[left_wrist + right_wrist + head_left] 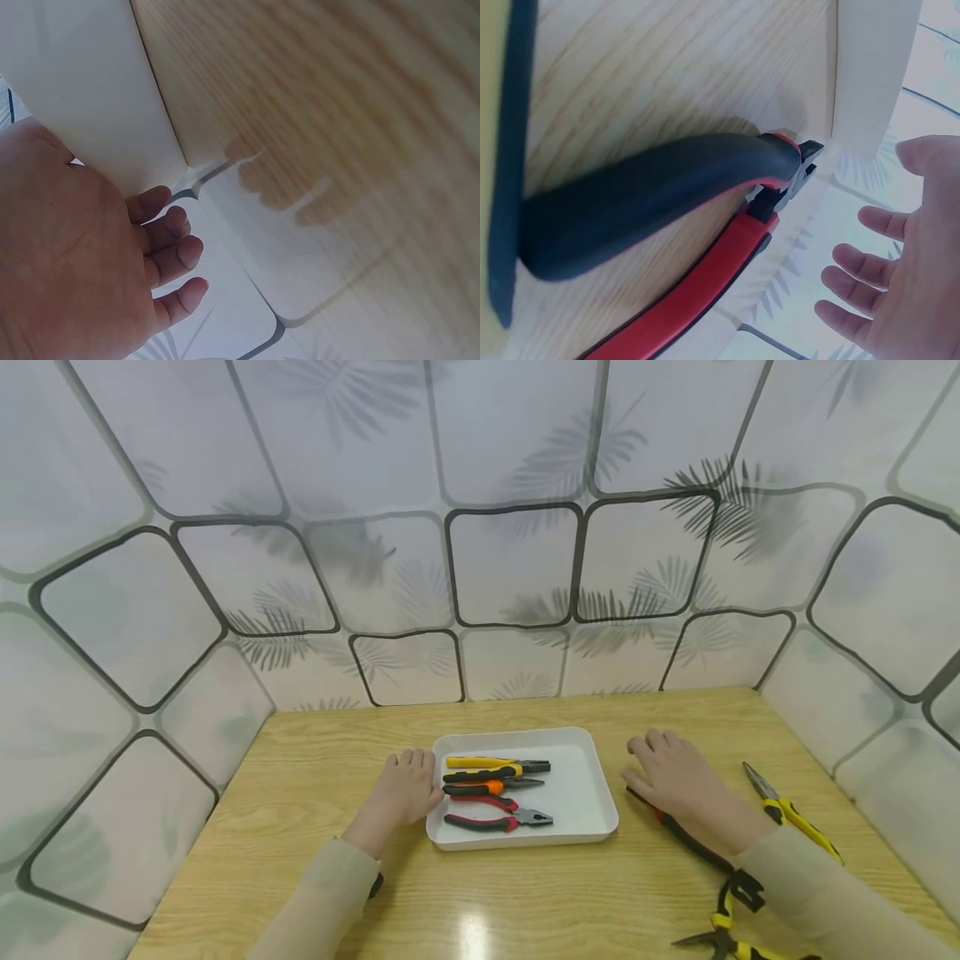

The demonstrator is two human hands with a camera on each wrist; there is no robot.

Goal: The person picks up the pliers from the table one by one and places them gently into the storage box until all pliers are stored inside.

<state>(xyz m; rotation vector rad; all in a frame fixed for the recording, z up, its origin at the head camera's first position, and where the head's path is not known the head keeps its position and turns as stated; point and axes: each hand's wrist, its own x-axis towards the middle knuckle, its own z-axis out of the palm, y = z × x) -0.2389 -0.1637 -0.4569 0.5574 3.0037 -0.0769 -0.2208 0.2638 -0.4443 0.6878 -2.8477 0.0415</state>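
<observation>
Head view: the left hand [405,789] lies at the left wall of the white tray [585,802], its thumb at the rim. In the left wrist view, its four fingers [178,264] are slightly bent and a little apart; the full position of the thumb cannot be told. The right hand [678,777] is to the right of the tray, over the red-and-black pliers [660,191]. In the right wrist view, its fingers [864,264] are spread, slightly bent and hold nothing; these pliers lie on the table [322,777], their head toward the tray.

Three tools lie in the left and middle part of the tray, heads toward its right side. From the far wall to the near wall, the order is: yellow-and-black pliers [480,762], orange-and-black pliers [491,787], red-handled pliers [480,823].

Well to the right of the tray, beyond the right hand, lie yellow long-nose pliers [802,831]. Nearer the person and to the right of the tray are yellow-handled pliers [722,939] and a black tool head [746,891], both cut off or partly hidden. Behind the tray, a leaf-patterned curtain [517,568] meets the table's far edge.
</observation>
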